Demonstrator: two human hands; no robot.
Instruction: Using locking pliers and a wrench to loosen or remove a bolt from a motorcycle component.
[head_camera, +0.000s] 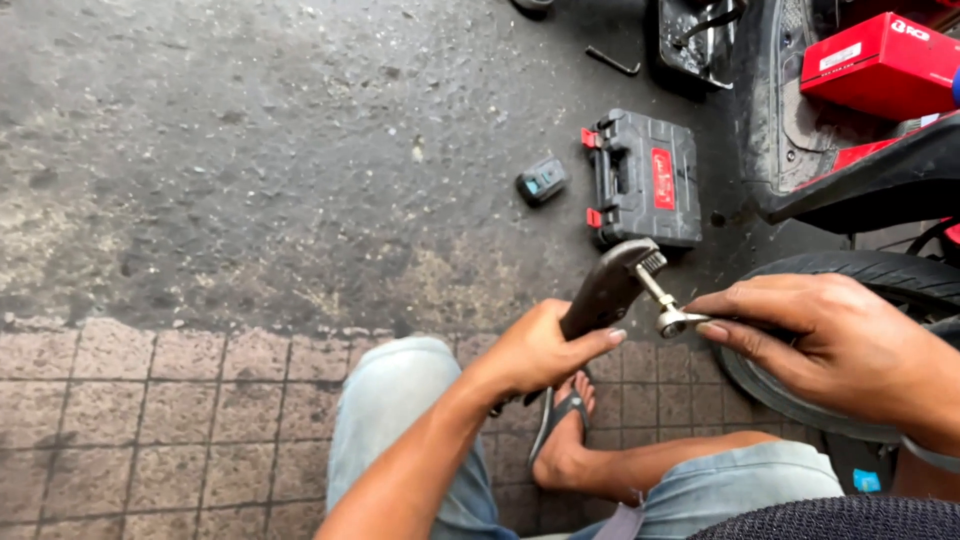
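Observation:
My left hand (545, 350) grips the handle of a dark adjustable wrench (607, 290), whose jaws point up and to the right. The jaws close around a short metal bolt (655, 290) that ends in a shiny nut or socket (671, 322). My right hand (840, 345) pinches a slim metal tool at that shiny end, fingers pointing left. Both hands hover above my bent knees, beside a black tyre (860, 272).
A closed black tool case (645, 180) with red latches lies on the stained concrete, a small black battery pack (542, 182) next to it. A scooter body and a red box (885, 65) fill the top right. Brick paving lies under my sandalled foot (565, 440).

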